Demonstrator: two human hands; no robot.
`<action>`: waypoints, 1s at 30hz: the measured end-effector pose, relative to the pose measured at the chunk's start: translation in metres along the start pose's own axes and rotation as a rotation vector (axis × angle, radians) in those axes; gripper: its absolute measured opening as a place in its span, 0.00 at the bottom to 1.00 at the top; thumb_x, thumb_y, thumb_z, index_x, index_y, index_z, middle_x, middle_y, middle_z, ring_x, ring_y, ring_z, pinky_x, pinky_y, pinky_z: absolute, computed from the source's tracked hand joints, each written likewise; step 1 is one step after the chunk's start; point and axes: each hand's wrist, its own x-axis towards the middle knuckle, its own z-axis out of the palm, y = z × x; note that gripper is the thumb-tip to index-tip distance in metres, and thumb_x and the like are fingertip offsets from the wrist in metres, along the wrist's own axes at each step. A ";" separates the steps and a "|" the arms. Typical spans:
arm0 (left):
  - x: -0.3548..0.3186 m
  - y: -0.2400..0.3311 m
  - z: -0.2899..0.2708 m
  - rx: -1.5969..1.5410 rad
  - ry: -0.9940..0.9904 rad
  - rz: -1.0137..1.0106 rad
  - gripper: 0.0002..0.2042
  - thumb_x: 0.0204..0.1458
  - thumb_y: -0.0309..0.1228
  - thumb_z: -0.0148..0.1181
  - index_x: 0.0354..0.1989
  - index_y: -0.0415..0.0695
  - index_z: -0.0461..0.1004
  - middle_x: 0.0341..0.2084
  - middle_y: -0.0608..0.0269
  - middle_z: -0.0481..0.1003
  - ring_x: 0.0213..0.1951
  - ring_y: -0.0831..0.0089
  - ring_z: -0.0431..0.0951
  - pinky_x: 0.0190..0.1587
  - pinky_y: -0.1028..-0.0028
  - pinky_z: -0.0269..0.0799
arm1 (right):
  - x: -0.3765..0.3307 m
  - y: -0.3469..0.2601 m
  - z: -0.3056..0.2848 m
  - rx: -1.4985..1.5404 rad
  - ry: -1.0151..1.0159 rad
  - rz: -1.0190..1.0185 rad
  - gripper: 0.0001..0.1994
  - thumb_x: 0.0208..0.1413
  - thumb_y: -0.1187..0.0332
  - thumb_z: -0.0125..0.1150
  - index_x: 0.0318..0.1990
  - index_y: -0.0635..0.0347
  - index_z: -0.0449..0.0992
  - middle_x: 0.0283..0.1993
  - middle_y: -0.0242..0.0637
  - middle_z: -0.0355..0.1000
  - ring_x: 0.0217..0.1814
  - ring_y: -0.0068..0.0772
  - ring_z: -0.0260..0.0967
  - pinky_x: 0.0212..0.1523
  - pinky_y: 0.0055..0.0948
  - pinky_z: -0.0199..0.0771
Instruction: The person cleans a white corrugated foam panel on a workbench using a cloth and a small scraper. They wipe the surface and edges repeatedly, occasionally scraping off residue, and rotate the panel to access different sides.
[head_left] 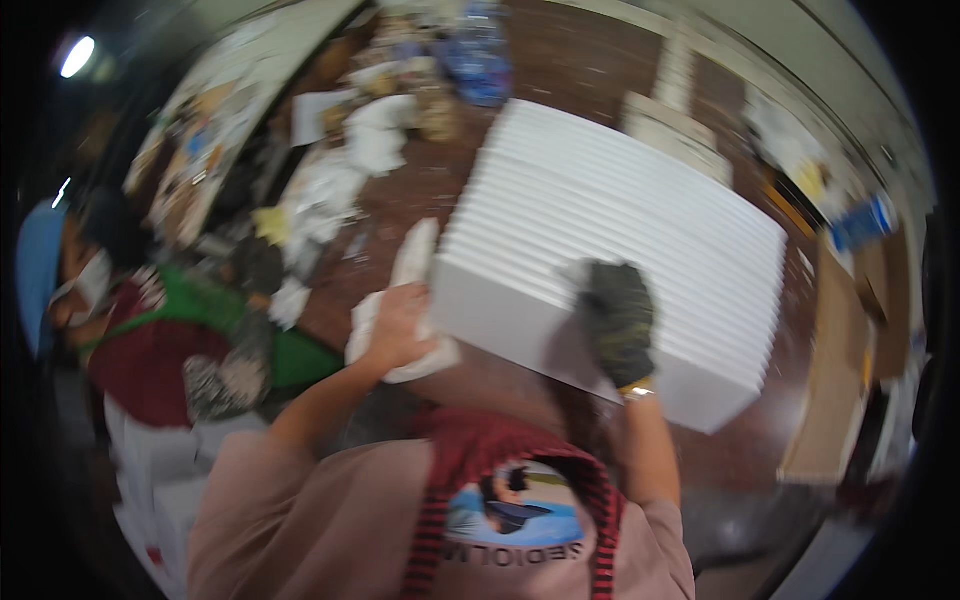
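A large block of thin white panels or flat boxes (610,220), packed closely in ridged layers, lies before me on the dark reddish-brown table (390,215). At its left near corner, my bare left hand (400,328) is closed around a crumpled white cloth (418,255), whose upper end points away from me. My right hand (620,320), in a dark grey-green glove, is against the near edge of the block, right of its middle. Blur and the glove hide how its fingers lie, and whether anything is under them.
A co-worker (160,350) in a green apron sits at my left beside white boxes (160,455). Crumpled white material (375,135) and a clear bluish bottle (480,55) stand at the far left. On the right are an open cardboard box (835,370) and a blue roll-shaped item (862,222).
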 end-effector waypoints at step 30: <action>-0.004 0.009 -0.011 0.040 -0.082 -0.061 0.29 0.43 0.47 0.64 0.53 0.43 0.73 0.57 0.57 0.69 0.64 0.58 0.63 0.68 0.48 0.53 | 0.029 -0.034 0.010 0.119 -0.181 0.365 0.20 0.47 0.82 0.60 0.51 0.65 0.76 0.43 0.44 0.73 0.45 0.43 0.73 0.50 0.37 0.74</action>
